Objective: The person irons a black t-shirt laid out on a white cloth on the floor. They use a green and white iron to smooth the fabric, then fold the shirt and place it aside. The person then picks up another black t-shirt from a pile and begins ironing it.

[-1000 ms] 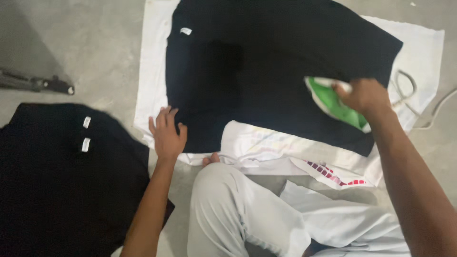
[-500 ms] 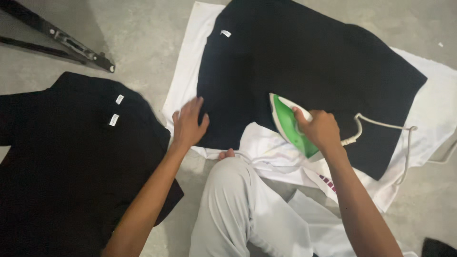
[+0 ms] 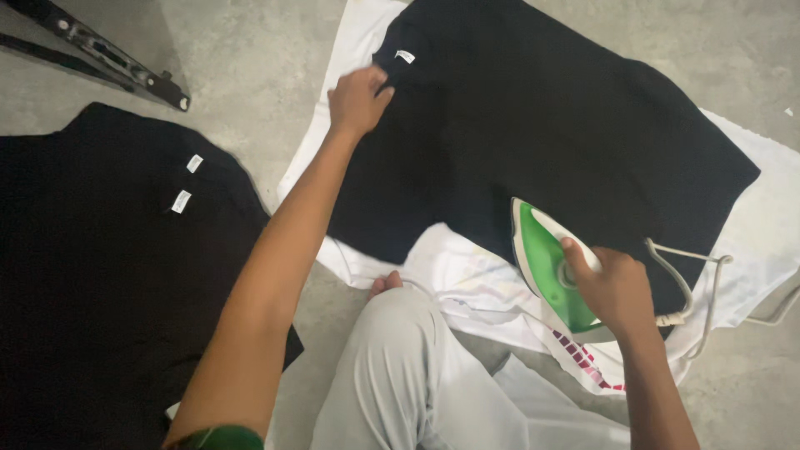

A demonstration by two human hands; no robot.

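A black T-shirt (image 3: 542,125) lies spread on a white cloth (image 3: 754,225) on the concrete floor. My left hand (image 3: 357,100) is stretched out to the shirt's collar edge near its white neck label (image 3: 405,57) and pinches the fabric there. My right hand (image 3: 612,287) grips the handle of a green and white iron (image 3: 546,258), which rests on the lower hem of the shirt. Its pale cord (image 3: 696,279) loops off to the right.
A pile of black garments (image 3: 100,275) with white labels lies at the left. A dark metal stand leg (image 3: 108,58) crosses the top left corner. My bent knee in light grey trousers (image 3: 408,375) is at the bottom middle, with toes (image 3: 385,284) showing.
My left hand has moved from the shirt's lower left edge up to the collar. The iron has slid along the lower part of the shirt, and the view has shifted.
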